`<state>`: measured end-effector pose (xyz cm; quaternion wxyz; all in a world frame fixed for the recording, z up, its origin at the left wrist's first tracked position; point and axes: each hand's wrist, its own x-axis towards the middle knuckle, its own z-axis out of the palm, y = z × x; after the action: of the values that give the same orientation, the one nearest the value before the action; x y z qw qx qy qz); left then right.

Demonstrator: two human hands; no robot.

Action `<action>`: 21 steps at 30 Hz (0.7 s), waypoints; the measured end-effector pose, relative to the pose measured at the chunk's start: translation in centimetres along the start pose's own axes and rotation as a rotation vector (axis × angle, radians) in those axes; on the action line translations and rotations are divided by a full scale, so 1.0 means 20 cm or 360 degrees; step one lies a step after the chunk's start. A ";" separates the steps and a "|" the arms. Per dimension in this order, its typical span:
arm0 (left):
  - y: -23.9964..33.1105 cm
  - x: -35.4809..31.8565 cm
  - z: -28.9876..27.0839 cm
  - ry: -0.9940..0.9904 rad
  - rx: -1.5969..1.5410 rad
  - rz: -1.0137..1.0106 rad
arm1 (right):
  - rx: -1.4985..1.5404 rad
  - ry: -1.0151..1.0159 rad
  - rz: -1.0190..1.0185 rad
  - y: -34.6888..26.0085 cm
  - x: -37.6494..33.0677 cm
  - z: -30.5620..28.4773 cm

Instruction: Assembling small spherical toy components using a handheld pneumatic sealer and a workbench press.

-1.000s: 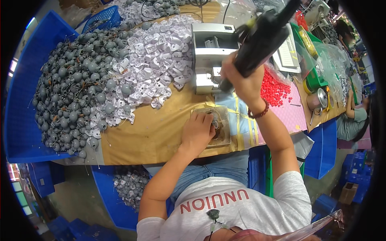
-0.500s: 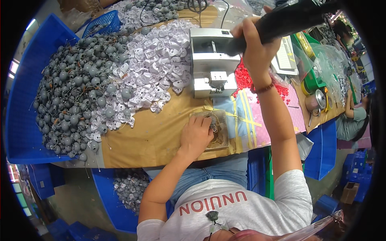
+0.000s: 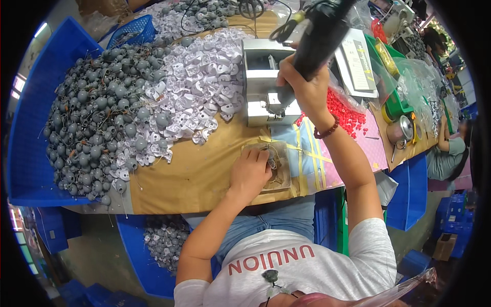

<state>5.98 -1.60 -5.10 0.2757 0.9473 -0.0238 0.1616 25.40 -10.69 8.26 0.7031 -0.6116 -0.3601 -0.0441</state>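
Note:
My right hand (image 3: 311,94) is wrapped round a black electric screwdriver (image 3: 323,38), held at a slant. Its lower end is at the front part of a silver box-shaped machine (image 3: 257,110), which looks like a screw feeder; contact cannot be made out. My left hand (image 3: 248,174) has its fingers bent over a small greyish part (image 3: 272,162) on a clear square fixture (image 3: 284,181) at the table's near edge. The fingers hide most of that part.
Grey round pieces with wires (image 3: 92,123) and white plastic parts (image 3: 204,77) are heaped at left, beside a blue bin wall (image 3: 30,117). Red small parts (image 3: 345,112) lie right of the machine. A metal cup (image 3: 401,130) stands further right; a co-worker (image 3: 445,158) sits beyond.
My right hand has come down and slightly left, turning the screwdriver from nearly level to steep, its lower end now at the machine's front. My left hand stays in place.

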 end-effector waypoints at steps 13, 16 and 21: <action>-0.01 0.00 0.01 0.0049 -0.0030 0.0055 | 0.0196 -0.0068 0.0566 -0.02 -0.26 0.08; 0.00 0.00 0.00 0.0040 -0.0001 0.0027 | 0.0226 -0.0139 0.0586 -0.06 -0.40 0.09; 0.01 0.00 0.01 0.0029 0.0082 -0.0004 | 0.0180 -0.0216 0.0460 -0.01 -0.53 0.07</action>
<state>5.94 -1.82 -5.18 0.2515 0.9526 -0.0160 0.1705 16.89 -13.57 2.56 0.7094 -0.6181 -0.3170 0.1191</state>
